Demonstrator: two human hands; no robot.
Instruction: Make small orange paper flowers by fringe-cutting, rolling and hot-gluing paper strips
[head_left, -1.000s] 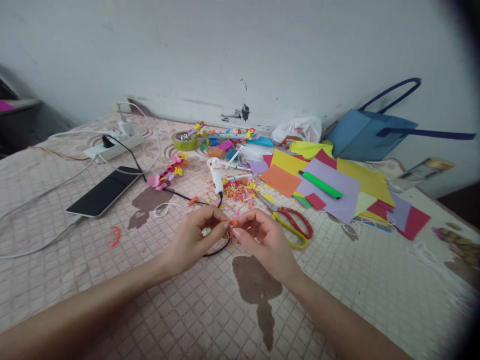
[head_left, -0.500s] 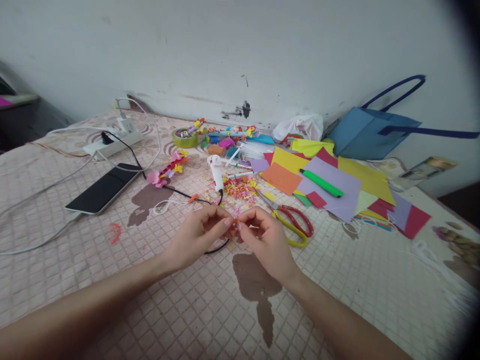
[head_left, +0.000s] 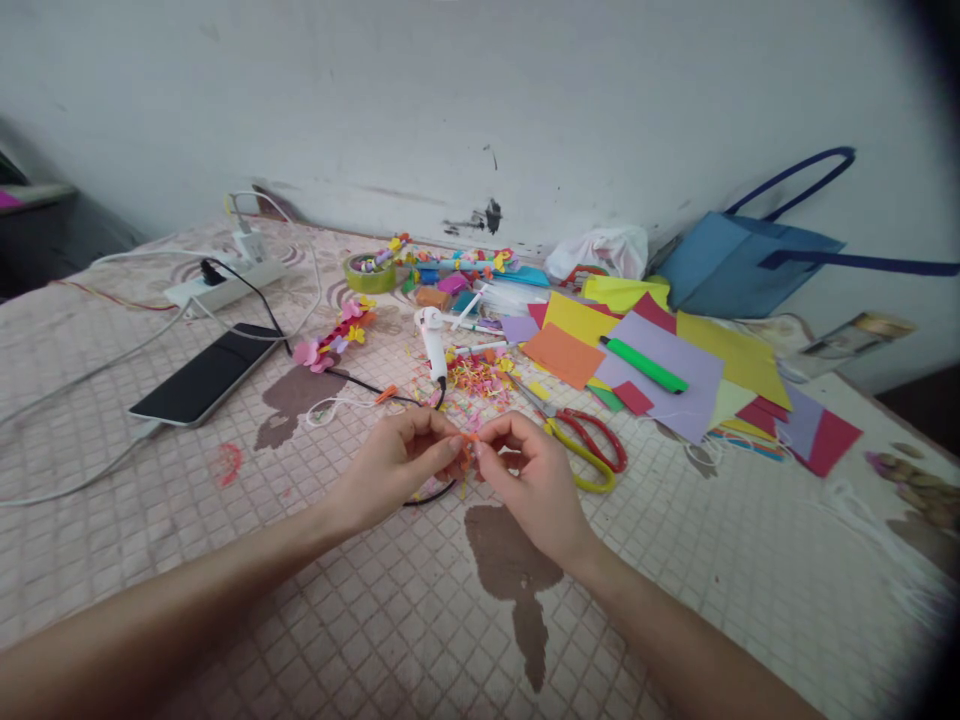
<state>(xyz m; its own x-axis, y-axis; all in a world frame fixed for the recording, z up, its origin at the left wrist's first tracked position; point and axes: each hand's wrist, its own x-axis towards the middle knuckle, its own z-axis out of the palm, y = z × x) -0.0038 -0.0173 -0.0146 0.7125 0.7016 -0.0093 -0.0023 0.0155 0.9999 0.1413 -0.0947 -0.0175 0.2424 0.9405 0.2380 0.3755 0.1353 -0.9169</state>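
Note:
Between my fingertips is a small orange piece [head_left: 470,447], perhaps paper or foam; its shape is mostly hidden. My left hand [head_left: 397,465] pinches it from the left, thumb against forefinger. My right hand [head_left: 534,485] pinches its other side, the fingertips of both hands almost meeting. Just beyond them lies a white glue gun [head_left: 433,345] with a black cord, beside a heap of colourful paper scraps [head_left: 484,378]. Scissors [head_left: 600,445] with one red and one yellow handle rest close to my right hand.
Coloured sheets [head_left: 675,385] with a green cutter-like tool [head_left: 643,364] spread at the right, before a blue bag [head_left: 750,260]. At left lie a phone [head_left: 206,375], a power strip [head_left: 225,287] and cables. A flower strip [head_left: 335,338] and green tape roll [head_left: 370,275] sit farther back.
Both hands stay in nearly the same place. A little more of the orange piece shows between the fingertips, and the left fingers have shifted slightly.

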